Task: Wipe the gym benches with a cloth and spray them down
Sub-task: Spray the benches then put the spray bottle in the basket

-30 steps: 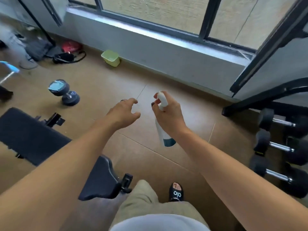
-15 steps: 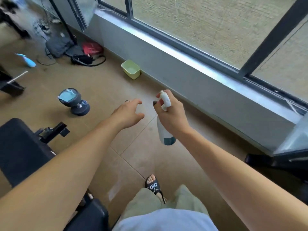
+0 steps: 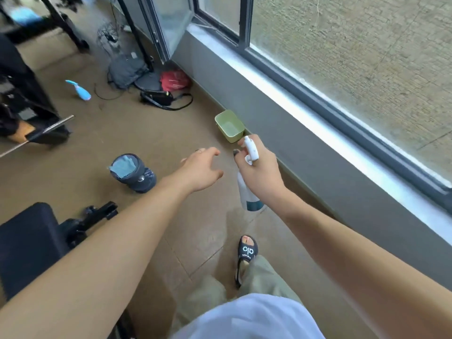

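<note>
My right hand (image 3: 260,172) grips a white spray bottle (image 3: 248,199) with a teal base, held upright above the floor near the window wall. My left hand (image 3: 201,171) is stretched out beside it, fingers apart, holding nothing. A light blue cloth (image 3: 122,165) lies draped on top of a dark dumbbell (image 3: 137,176) standing on the floor, left of my left hand. A black padded gym bench (image 3: 27,243) shows at the lower left, partly hidden by my left forearm.
A green plastic tub (image 3: 230,126) sits against the grey wall under the window. A blue spray bottle (image 3: 79,90), a black bag (image 3: 159,97), a red bag (image 3: 175,80) and a grey backpack (image 3: 126,70) lie farther back. Black equipment (image 3: 22,94) stands at left. My sandalled foot (image 3: 245,253) is below.
The view has swung left along the window wall: the dumbbell rack at right has left the frame and the bags and blue bottle have come closer. Both hands keep the same pose.
</note>
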A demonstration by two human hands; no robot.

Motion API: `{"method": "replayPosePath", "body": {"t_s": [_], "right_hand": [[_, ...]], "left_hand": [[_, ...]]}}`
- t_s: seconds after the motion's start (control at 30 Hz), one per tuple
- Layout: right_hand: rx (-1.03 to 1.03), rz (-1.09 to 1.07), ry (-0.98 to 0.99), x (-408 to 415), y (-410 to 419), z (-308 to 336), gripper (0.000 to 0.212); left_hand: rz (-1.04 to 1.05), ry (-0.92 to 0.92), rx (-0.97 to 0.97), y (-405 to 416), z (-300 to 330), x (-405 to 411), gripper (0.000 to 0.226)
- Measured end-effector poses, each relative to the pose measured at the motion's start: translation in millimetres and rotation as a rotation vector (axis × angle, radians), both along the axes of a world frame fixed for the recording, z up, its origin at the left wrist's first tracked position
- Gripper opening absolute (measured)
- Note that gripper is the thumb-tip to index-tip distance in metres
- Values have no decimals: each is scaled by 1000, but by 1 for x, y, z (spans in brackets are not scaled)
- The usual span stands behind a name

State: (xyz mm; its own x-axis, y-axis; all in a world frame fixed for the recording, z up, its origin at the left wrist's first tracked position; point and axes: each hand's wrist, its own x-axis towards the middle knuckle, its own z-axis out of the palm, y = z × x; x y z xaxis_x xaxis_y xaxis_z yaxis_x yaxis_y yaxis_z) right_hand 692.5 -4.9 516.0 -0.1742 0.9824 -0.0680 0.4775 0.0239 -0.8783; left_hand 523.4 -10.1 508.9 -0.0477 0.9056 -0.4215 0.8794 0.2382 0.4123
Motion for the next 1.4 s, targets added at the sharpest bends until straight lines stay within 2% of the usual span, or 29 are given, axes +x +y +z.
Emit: {"method": "replayPosePath", "body": {"t_s": [0.1,0.27,0.5,0.67,0.87,1.13,1.27,1.4], "right_hand": [[-39,25,47,-32,78,-9,12],[2,31,-7,-93,195,-36,14],[-36,-85,-4,-173,349,-124,10],[-30,-130,-8,-201,451,-224,19],[80,-138,-132,-210,558,-393,34],[134,-91,-145,-202,668,-636,28],[102,-123,-111,-199,683,-717,27],[-21,-218,-118,-198,672,-752,30]], "left_hand": [[39,-9,-7,67,-9,-30,58],[47,-27,-30,170,-34,-83,57],[-26,-42,-63,322,-111,-159,57],[-49,-70,-99,414,-213,-194,58],[-65,-103,-75,508,-389,-201,62],[-89,-79,20,602,-628,-196,65],[-30,-118,39,610,-699,-195,65],[60,-155,-53,582,-714,-204,65]]}}
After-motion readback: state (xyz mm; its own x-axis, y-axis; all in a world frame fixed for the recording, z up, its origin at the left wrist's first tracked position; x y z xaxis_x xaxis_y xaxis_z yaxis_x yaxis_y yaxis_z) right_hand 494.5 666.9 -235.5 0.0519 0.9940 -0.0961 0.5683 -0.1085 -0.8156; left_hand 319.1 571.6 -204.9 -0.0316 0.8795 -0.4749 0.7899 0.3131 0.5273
